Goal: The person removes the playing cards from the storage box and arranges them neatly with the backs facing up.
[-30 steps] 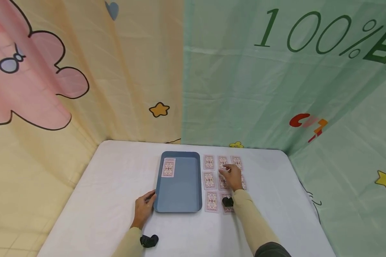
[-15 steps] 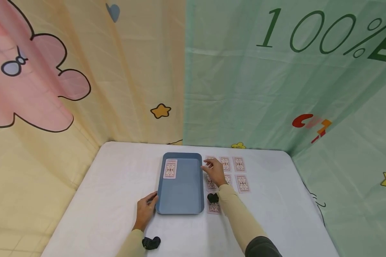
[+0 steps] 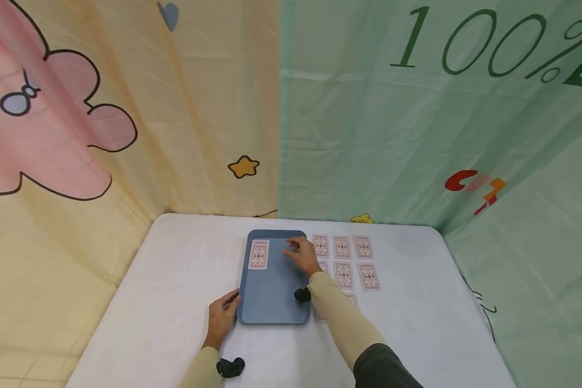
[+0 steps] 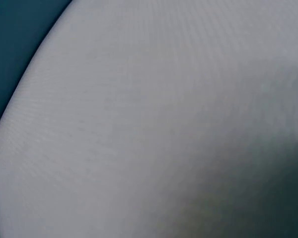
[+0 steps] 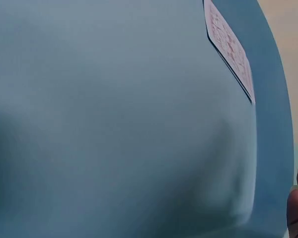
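Observation:
Face down near the far left corner of the blue-grey tray [image 3: 273, 310] lies a playing card or small stack [image 3: 259, 255] with a red patterned back; the right wrist view shows its edge too. My right hand [image 3: 304, 256] hovers over the tray's far right part, thumb and fingers bent and apart, with nothing visible between them. Two fingertips [image 5: 296, 212] enter the right wrist view at its right edge. My left hand [image 3: 220, 319] touches the tray's left side near the front with thumb and fingers. The left wrist view catches only a tray corner [image 4: 20, 39] and cloth.
To the right of the tray, several face-down playing cards [image 3: 342, 247] lie in rows on the white tablecloth [image 3: 417, 302]. My right forearm partly covers the nearest row. Printed curtains [image 3: 213, 108] close off the back and both sides.
My right hand has moved left from above the rows of cards, across the tray's right rim, to over the tray. The left hand has stayed at the tray's left side.

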{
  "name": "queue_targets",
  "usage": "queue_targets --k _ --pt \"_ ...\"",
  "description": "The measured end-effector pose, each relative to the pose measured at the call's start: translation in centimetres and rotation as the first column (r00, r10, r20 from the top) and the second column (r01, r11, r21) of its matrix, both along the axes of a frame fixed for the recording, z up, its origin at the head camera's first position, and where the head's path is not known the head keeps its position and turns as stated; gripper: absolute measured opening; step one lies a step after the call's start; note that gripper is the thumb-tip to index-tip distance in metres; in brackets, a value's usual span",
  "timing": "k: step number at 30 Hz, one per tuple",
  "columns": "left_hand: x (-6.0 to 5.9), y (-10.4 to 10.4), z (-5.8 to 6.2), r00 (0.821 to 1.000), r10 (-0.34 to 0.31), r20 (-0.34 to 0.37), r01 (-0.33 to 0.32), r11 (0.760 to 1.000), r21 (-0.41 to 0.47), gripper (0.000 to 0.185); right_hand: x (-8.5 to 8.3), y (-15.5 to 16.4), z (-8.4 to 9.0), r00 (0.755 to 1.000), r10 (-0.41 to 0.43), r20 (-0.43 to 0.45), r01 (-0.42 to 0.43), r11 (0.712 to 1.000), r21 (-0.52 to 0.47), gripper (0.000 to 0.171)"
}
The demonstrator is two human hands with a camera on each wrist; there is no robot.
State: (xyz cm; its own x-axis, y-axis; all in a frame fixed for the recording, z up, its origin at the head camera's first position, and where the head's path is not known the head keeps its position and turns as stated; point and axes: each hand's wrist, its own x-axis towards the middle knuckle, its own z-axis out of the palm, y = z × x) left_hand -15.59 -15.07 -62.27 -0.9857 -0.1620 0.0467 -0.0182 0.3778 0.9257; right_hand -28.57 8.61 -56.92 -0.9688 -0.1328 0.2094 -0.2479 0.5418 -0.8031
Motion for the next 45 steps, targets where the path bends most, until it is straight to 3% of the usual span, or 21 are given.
queue_targets --k 8,16,23,34,45 --pt "0.0 0.1 -0.3 1.0 0.011 0.002 -0.011 0.999 0.036 0.027 -0.8 -2.0 -0.6 0.998 0.034 0.046 -0.034 0.999 -0.013 0.036" --pt "-0.1 -0.1 -0.4 1.0 -0.005 0.0 0.005 0.999 0.049 0.027 -1.7 -4.3 -1.8 0.995 -0.001 0.102 0.007 0.998 -0.059 0.041" --pt "0.0 -0.1 -0.6 1.0 -0.013 -0.028 0.014 0.999 0.046 0.026 -2.0 -5.9 -2.4 0.978 -0.014 0.209 0.037 0.993 -0.108 0.049" --pt "0.1 -0.1 -0.7 0.998 -0.021 -0.059 0.025 0.997 0.066 0.027 -2.1 -6.9 -3.4 0.978 -0.06 0.199 0.054 0.998 0.036 0.064" --pt "0.2 -0.2 -0.7 0.998 -0.033 -0.051 0.036 0.998 0.059 0.028 -2.1 -6.8 -3.8 0.987 0.005 0.158 -0.031 0.987 0.159 0.066"
